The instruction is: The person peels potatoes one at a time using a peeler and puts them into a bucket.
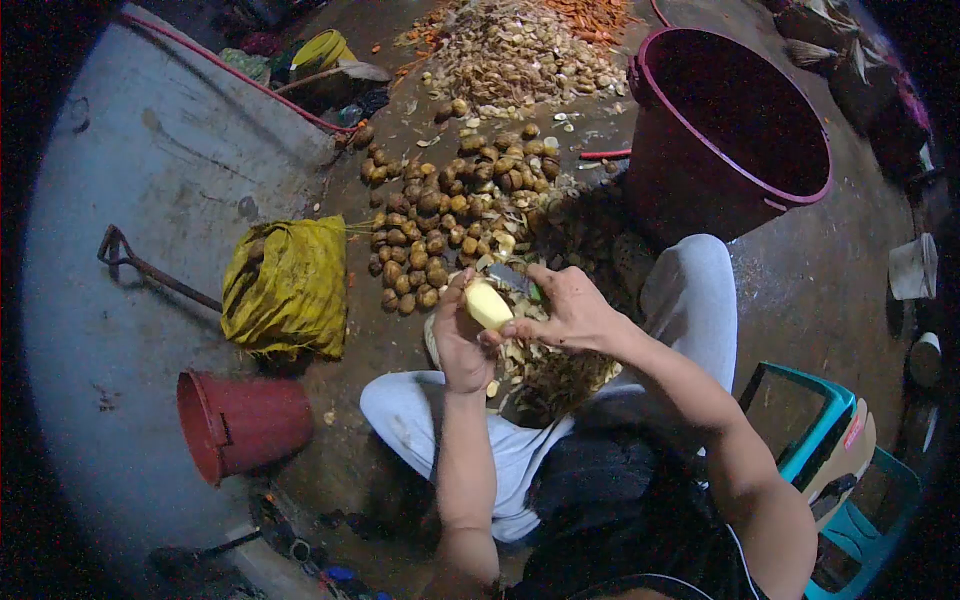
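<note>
My left hand (463, 342) is wrapped round a peeled potato (487, 304), pale yellow and smooth, above the gap between my bent legs. Close on its right, my right hand (572, 312) grips a knife (508, 277). The grey blade points left at the potato's upper end, and a bit of green shows by the fingers; most of the handle is hidden. The right thumb reaches the potato's lower side. Beneath both hands lies a heap of peels (560, 385). Just beyond them, many unpeeled brown potatoes (430, 215) spread over the floor.
A large maroon bin (690, 130) stands at right, beyond my knee. Pale peels (510, 60) and orange scraps (590, 18) are heaped at the back. At left are a yellow sack (285, 285), a long-handled tool (160, 270) and a tipped red bucket (260, 420). A teal chair (800, 375) sits lower right.
</note>
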`<move>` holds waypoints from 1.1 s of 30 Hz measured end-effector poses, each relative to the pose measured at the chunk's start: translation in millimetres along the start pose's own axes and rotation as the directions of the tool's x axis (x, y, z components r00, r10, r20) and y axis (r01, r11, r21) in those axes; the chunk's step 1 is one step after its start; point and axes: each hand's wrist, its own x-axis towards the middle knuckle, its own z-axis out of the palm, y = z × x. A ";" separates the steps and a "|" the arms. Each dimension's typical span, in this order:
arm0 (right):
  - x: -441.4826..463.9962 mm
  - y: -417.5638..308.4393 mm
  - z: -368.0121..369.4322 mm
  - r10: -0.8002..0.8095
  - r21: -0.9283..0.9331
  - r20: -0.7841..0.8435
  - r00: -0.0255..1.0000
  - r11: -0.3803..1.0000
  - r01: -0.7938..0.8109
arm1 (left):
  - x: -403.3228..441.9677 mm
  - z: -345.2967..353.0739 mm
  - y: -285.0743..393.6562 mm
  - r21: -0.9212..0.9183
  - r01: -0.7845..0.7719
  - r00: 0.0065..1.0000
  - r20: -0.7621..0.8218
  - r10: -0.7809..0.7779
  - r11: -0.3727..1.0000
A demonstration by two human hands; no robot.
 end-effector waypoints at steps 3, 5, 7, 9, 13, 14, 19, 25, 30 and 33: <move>-0.3 1.2 0.5 0.056 0.015 -0.020 0.998 0.998 -0.055 | 1.3 -2.9 1.9 0.077 0.014 1.000 -0.017 -0.012 0.997; 1.9 4.0 2.5 0.090 0.049 -0.029 0.996 0.995 -0.088 | 3.4 -10.2 3.0 -0.010 -0.011 1.000 0.006 0.011 1.000; 4.6 12.2 6.4 0.118 0.107 -0.048 0.992 0.988 -0.112 | 2.6 -9.0 8.6 -0.009 0.022 1.000 -0.011 -0.022 1.000; 5.0 14.6 7.3 0.114 0.115 -0.039 0.993 0.987 -0.109 | 3.0 -4.7 11.7 -0.009 0.054 0.998 -0.029 -0.054 0.999; 6.5 16.3 12.3 0.109 0.133 -0.034 0.993 0.986 -0.103 | 2.0 -8.0 11.2 0.014 0.073 0.995 -0.072 -0.072 0.997; 5.9 16.7 12.4 0.108 0.132 -0.033 0.994 0.986 -0.102 | 0.9 -10.7 11.5 -0.006 0.126 0.990 -0.061 -0.126 0.992; 3.3 10.6 9.5 -0.058 0.113 -0.060 0.997 0.991 0.064 | 2.9 -3.1 8.7 -0.143 0.141 0.987 -0.055 -0.151 0.980; 1.0 3.9 4.6 -0.057 0.051 -0.031 0.998 0.997 0.059 | 0.7 -0.8 6.5 -0.139 0.143 0.987 -0.052 -0.152 0.980; 0.0 6.7 8.3 -0.067 0.055 -0.029 0.997 0.996 0.068 | -1.0 1.5 6.9 -0.101 0.132 0.984 -0.107 -0.142 0.986; 1.9 4.1 7.6 0.004 0.119 0.005 1.000 0.993 -0.005 | -2.4 -4.4 1.2 -0.177 0.107 0.993 -0.025 -0.113 0.978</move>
